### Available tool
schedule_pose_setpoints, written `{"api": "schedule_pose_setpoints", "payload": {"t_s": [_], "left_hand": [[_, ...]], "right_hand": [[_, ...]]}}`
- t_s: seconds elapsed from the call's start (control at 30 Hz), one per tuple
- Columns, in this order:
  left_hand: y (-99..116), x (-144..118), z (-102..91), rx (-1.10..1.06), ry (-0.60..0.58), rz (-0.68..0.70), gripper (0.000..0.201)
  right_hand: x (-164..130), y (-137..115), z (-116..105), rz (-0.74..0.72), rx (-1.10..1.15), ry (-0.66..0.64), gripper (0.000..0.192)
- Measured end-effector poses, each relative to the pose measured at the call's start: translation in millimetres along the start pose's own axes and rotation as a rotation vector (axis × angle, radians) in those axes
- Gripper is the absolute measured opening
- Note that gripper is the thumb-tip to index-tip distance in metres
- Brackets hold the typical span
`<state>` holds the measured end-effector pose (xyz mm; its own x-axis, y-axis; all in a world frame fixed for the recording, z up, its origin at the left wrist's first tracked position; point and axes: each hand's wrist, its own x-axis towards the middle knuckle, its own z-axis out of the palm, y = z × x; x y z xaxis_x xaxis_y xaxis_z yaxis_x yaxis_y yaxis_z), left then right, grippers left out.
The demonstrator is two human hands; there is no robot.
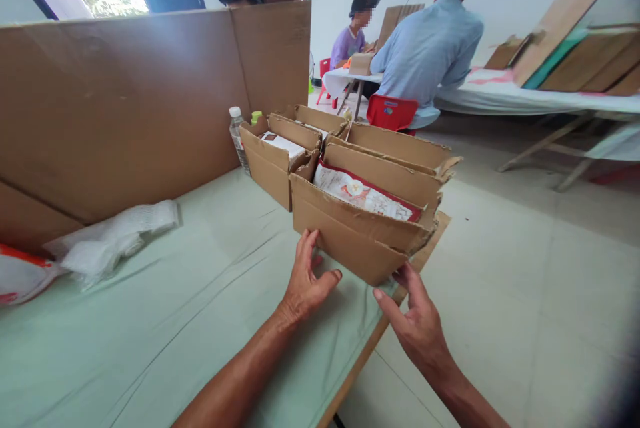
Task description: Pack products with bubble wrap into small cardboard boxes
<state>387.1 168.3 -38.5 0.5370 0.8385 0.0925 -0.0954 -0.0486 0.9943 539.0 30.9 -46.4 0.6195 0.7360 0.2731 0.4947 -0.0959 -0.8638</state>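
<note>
Far out to the left of the left hand, at the edge of the view, lies a red and white bag (17,276), and just beside it a crumpled white plastic wrap (113,238) rests on the pale green table cover (165,321), with a tall cardboard sheet (125,101) standing behind both. The left hand (306,280) lies on the cover with its fingers stretched up against the near left corner of the cardboard box (350,238); the hand is spread and grips nothing, only its fingertips touch the box wall, thumb pointing toward the right. The box stands directly above and between the two hands, its flaps up, and inside it a white packet with red print (363,195) shows. Beyond the left hand, further back, a second cardboard box (273,165) with a white item in it stands touching the first, and a clear water bottle (237,135) stands just past it by the cardboard sheet. The right hand (417,321) hovers off the table edge, below the box's near right corner, fingers loose and apart, their tips reaching under that corner; whether they actually touch it cannot be told. Well beyond the right hand a person in a light blue shirt (430,48) sits on a red chair (391,112) at another table, back turned.
</note>
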Motion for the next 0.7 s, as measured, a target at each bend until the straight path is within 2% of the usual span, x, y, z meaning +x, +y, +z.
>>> {"api": "schedule_pose_setpoints", "payload": {"t_s": [0.1, 0.23, 0.43, 0.57, 0.63, 0.7], "left_hand": [[-5.6, 16.0, -1.6, 0.017, -0.002, 0.016, 0.085], [-13.4, 28.5, -10.0, 0.121, -0.051, 0.045, 0.089], [-22.4, 25.9, -17.1, 0.298, -0.14, 0.113, 0.089], [-19.3, -2.9, -8.7, 0.411, -0.201, 0.175, 0.074], [-14.0, -31.1, -6.4, 0.5, -0.23, 0.205, 0.063], [-8.3, -64.6, -8.2, 0.676, -0.282, 0.291, 0.054]], "right_hand": [[10.7, 2.8, 3.0, -0.025, 0.016, -0.028, 0.071], [10.5, 6.3, 8.4, -0.079, -0.014, -0.047, 0.068], [5.0, 16.1, 15.3, -0.127, -0.071, -0.044, 0.064], [9.3, 23.9, 17.5, -0.198, -0.131, -0.02, 0.061], [9.2, 27.4, 16.4, -0.218, -0.153, -0.034, 0.059], [6.1, 32.1, 13.9, -0.238, -0.182, -0.051, 0.057]]}}
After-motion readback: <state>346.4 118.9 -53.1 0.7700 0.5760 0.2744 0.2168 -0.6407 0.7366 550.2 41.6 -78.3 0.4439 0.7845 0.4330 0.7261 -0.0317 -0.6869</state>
